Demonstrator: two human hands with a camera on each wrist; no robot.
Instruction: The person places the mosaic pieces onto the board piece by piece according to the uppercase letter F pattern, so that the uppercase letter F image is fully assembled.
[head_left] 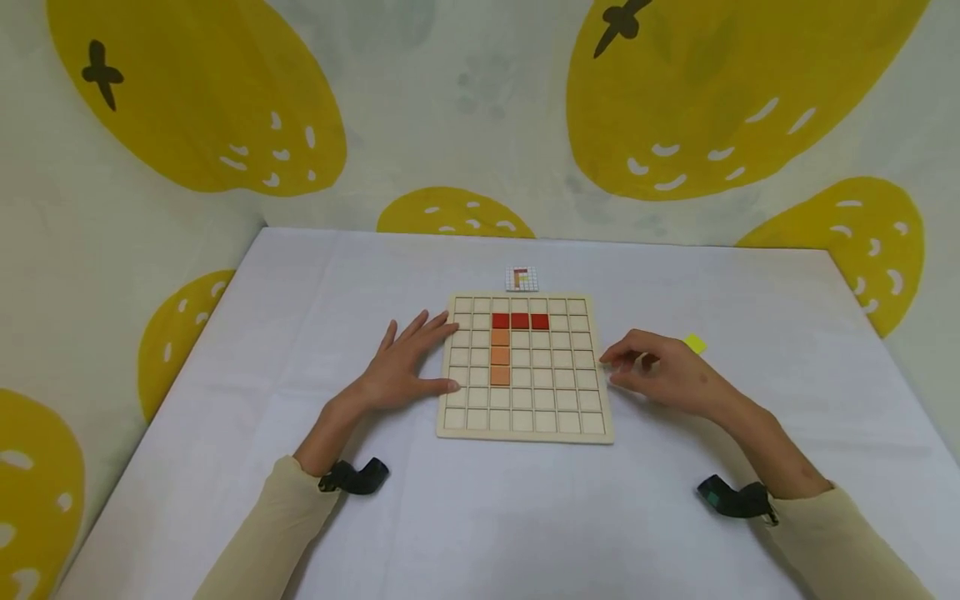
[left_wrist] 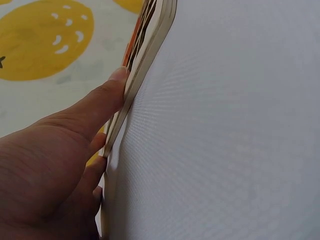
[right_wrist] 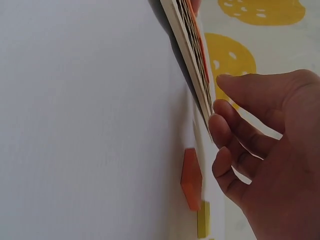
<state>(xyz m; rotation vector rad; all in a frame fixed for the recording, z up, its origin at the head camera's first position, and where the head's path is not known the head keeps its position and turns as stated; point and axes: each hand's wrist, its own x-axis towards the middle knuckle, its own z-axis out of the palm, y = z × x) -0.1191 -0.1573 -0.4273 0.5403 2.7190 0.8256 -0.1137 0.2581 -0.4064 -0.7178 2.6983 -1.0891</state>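
A square wooden grid board (head_left: 525,425) lies flat on the table. Three red tiles (head_left: 520,321) make a row near its far side, and three orange tiles (head_left: 499,356) run down from the row's left end. My left hand (head_left: 401,367) rests spread along the board's left edge, thumb and fingertips touching the rim. Beside the right edge hovers my right hand (head_left: 660,371), fingers loosely bent and nothing visible between thumb and fingertips. In the right wrist view, an orange tile (right_wrist: 191,179) and a yellow tile (right_wrist: 203,220) lie on the table near that hand.
Just beyond the board lies a small pattern card (head_left: 521,279) with a colored grid. A yellow tile (head_left: 695,342) shows past the right hand. White cloth (head_left: 525,525) covers the table, and patterned fabric (head_left: 465,117) hangs behind it.
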